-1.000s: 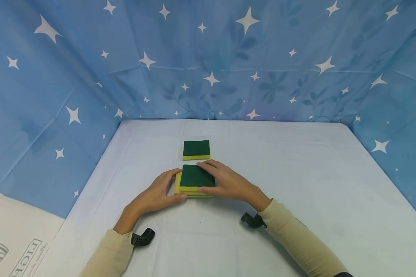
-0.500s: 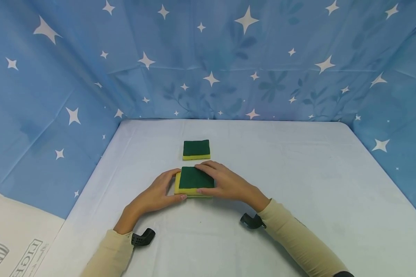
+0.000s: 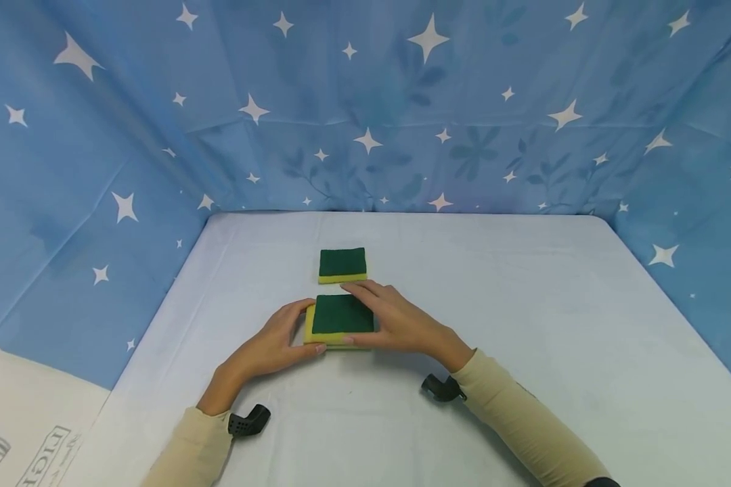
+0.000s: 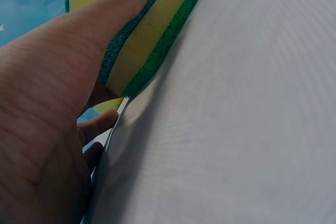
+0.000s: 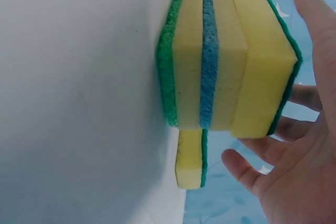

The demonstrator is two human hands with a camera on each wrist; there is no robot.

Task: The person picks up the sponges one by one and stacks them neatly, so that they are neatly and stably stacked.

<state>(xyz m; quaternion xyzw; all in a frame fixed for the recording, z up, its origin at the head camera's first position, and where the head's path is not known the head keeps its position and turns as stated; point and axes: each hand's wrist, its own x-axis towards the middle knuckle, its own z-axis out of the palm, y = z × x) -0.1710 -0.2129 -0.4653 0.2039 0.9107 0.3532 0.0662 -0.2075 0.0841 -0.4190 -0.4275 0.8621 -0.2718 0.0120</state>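
Observation:
A stack of three sponges (image 3: 340, 320) lies on the white table (image 3: 524, 325); its top one is yellow with a dark green face up. The right wrist view shows the stack (image 5: 226, 61) layered green, yellow, blue, yellow, yellow, green. My left hand (image 3: 274, 341) presses the stack's left side with a straight thumb (image 4: 105, 19) along the sponge stack (image 4: 157, 30). Over the stack's right side lies my right hand (image 3: 399, 323), its fingers (image 5: 252, 174) loosely spread and its thumb near the top face. A single green-topped sponge (image 3: 342, 264) sits just behind.
Blue starred cloth (image 3: 402, 101) walls the table at the back and on both sides. A cardboard box (image 3: 18, 433) stands at the lower left. White tabletop stretches to the right of my hands. The single sponge (image 5: 191, 161) shows behind the stack.
The top sponge has shifted a little left and settled squarer on the stack under my right hand. My left hand stays against the stack's side.

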